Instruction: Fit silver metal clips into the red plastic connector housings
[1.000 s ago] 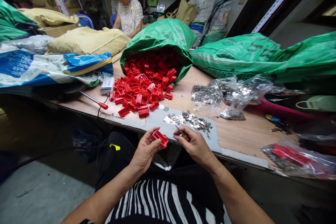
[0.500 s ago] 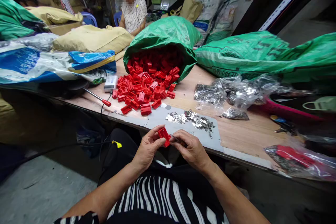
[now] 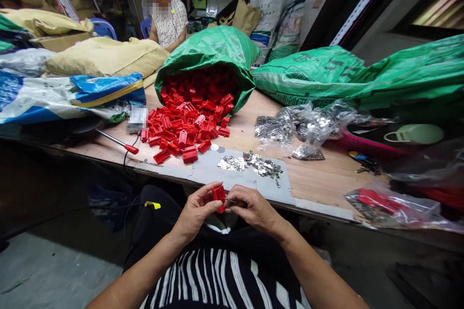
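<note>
Over my lap, just short of the table edge, my left hand (image 3: 197, 210) pinches a red plastic part (image 3: 218, 194) between thumb and fingers. My right hand (image 3: 252, 207) is closed around a thin dark tool (image 3: 232, 200), its tip against the red part's right side; most of the tool is hidden by the fingers, so its kind is unclear. Beyond the hands, small shiny metal pieces (image 3: 232, 163) lie spread on a grey mat (image 3: 253, 184). A heap of similar red plastic parts (image 3: 177, 128) spills from a green woven sack (image 3: 213, 43).
Clear bags of metal pieces (image 3: 306, 128) lie on the right of the wooden table (image 3: 319, 178). A red-handled metal rod (image 3: 123, 145) sticks out at the left. Filled sacks (image 3: 105, 58) line the back, where another person (image 3: 168, 19) sits. A cable (image 3: 108, 206) runs at my left.
The view has shifted, so the table scene sits further left. My hands keep the same hold, with the tool still against the red plastic part.
</note>
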`<state>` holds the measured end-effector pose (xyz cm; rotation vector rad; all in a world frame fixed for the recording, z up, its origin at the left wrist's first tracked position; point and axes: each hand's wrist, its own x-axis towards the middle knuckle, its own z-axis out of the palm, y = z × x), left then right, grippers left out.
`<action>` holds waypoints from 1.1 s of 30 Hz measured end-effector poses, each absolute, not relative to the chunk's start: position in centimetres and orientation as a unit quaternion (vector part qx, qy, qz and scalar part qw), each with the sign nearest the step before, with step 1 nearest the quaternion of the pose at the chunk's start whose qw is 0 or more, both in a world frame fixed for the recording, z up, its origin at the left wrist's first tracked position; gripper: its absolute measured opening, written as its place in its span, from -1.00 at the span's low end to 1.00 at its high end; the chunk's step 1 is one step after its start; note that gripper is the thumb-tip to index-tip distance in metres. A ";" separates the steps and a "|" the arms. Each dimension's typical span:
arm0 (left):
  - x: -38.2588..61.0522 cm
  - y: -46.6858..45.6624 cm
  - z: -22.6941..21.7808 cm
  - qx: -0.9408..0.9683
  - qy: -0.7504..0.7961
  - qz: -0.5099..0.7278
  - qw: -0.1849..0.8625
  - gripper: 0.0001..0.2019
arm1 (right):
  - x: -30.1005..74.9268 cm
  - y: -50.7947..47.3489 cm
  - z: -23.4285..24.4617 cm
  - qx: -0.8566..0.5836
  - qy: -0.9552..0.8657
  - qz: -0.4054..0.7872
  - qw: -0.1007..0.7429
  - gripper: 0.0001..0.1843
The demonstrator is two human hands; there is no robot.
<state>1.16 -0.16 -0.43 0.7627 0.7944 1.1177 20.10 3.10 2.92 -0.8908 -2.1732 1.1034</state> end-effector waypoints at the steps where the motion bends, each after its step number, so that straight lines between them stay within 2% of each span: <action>1: 1.2 -0.1 -0.4 0.341 0.358 0.504 0.708 -0.55 | 20.1 3.0 2.9 -0.330 -0.808 0.407 0.271 -0.90; 7: 1.3 0.2 0.0 0.315 0.368 0.528 0.697 -0.56 | 19.9 3.2 2.7 -0.368 -0.790 0.369 0.323 -0.94; 12: 1.3 0.3 0.1 0.291 0.392 0.539 0.687 -0.55 | 21.0 5.0 1.8 -0.496 -0.753 0.249 0.354 -0.95; 17: 1.2 0.1 0.0 0.284 0.399 0.539 0.685 -0.54 | 24.1 6.8 1.3 -0.572 -0.743 0.161 0.308 -0.81; 21: 1.3 0.0 0.0 0.276 0.402 0.537 0.689 -0.54 | 26.7 7.3 1.5 -0.634 -0.734 0.070 0.232 -0.80; 24: 1.5 0.0 -0.1 0.276 0.398 0.535 0.692 -0.55 | 27.4 7.1 1.5 -0.648 -0.737 0.051 0.185 -0.84; 33: 1.8 -0.2 0.0 0.278 0.397 0.530 0.696 -0.55 | 26.1 7.0 1.0 -0.665 -0.728 -0.010 0.166 -0.91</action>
